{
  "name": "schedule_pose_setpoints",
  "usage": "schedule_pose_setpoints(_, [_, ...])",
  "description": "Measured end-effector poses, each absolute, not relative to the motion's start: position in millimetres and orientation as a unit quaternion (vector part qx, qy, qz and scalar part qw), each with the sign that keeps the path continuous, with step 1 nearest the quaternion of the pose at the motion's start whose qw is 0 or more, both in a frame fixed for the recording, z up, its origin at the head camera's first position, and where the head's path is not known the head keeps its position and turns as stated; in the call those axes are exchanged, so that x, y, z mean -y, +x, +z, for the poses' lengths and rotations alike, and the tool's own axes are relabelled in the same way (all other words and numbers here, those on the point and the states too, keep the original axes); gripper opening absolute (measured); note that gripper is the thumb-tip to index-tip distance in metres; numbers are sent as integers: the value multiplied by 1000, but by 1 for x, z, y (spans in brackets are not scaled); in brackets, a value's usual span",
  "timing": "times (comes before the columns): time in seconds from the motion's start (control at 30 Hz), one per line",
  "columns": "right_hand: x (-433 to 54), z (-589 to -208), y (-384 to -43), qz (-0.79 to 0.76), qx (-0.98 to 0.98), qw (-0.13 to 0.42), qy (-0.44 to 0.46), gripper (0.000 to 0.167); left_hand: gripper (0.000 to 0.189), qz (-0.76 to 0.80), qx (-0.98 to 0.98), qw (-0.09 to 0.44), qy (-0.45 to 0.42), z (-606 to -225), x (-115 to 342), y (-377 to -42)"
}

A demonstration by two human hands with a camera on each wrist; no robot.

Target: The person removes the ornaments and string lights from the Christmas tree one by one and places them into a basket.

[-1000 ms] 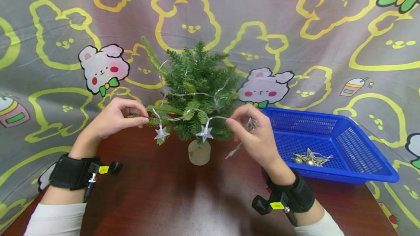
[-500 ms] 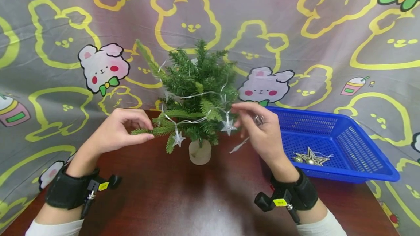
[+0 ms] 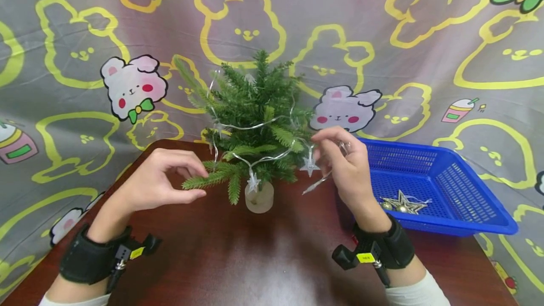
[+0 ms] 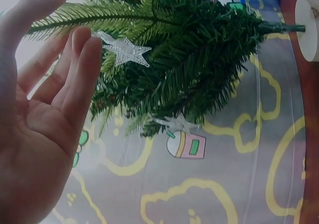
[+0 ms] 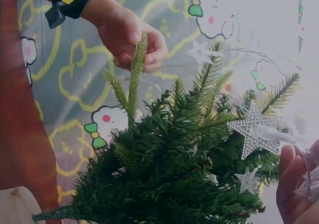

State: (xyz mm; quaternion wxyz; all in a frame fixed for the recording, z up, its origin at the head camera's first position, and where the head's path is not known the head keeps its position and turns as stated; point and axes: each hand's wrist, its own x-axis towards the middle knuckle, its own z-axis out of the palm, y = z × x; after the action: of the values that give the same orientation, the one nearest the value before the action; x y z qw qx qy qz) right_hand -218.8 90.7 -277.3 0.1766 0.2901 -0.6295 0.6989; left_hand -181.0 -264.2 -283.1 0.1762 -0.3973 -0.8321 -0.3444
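A small artificial Christmas tree point(image 3: 255, 98) stands on a pale round base point(image 3: 259, 198). Clear star string lights point(image 3: 250, 126) loop across its front. One star point(image 3: 253, 182) hangs low at the front, above the base. My left hand point(image 3: 159, 178) is at the tip of a low left branch point(image 3: 212, 176), thumb and fingers apart on either side of it. To the tree's right, my right hand point(image 3: 350, 169) grips the string's gathered rest, partly hidden in the palm. Another star point(image 3: 310, 165) dangles by those fingers, and a loose wire end point(image 3: 313, 185) trails below.
On the right sits a blue plastic basket point(image 3: 446, 227) with a glittery star ornament point(image 3: 401, 199) and small gold balls point(image 3: 386, 206) inside. A cartoon-print cloth point(image 3: 250, 8) stands behind the dark red wooden table point(image 3: 238, 259).
My right hand has moved right, drawing the string and its stars rightward across the tree. My left fingers have spread from the branch tip, which has swung right and down.
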Motion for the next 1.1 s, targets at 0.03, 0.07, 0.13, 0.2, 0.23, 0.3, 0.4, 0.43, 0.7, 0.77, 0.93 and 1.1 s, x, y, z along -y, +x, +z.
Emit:
schedule_pose_setpoints(0.03, [-91,-276,-218,708,622,170,286,18,37,-342,830,183,-402,-283,263,-180])
schedule_pose_setpoints(0.07, [-90,-276,-218,718,614,163,283,18,38,-340,828,189,-405,-283,261,-180])
schedule_pose_setpoints(0.13, [-90,-275,-217,730,602,155,283,16,38,-336,826,197,-408,-282,258,-178])
schedule_pose_setpoints(0.2, [-91,-275,-217,734,599,151,282,15,38,-336,822,203,-413,-283,254,-177])
schedule_pose_setpoints(0.23, [-91,-275,-216,734,599,149,282,16,38,-338,820,205,-415,-283,252,-177])
schedule_pose_setpoints(0.3, [-92,-275,-216,736,597,143,286,22,37,-342,813,209,-423,-284,249,-176])
schedule_pose_setpoints(0.4, [-94,-274,-215,741,590,136,291,31,35,-350,794,221,-445,-285,243,-175])
schedule_pose_setpoints(0.43, [-94,-273,-216,743,587,133,295,33,34,-352,787,226,-454,-285,241,-176])
schedule_pose_setpoints(0.7, [-103,-268,-216,746,568,142,316,18,24,-350,752,265,-491,-285,225,-176])
schedule_pose_setpoints(0.77, [-106,-267,-215,744,568,141,324,19,20,-347,748,273,-496,-286,222,-175])
schedule_pose_setpoints(0.93, [-110,-263,-214,726,578,162,336,18,17,-342,737,294,-503,-287,213,-175])
schedule_pose_setpoints(1.1, [-111,-261,-213,710,589,203,329,14,17,-344,720,313,-514,-289,204,-174])
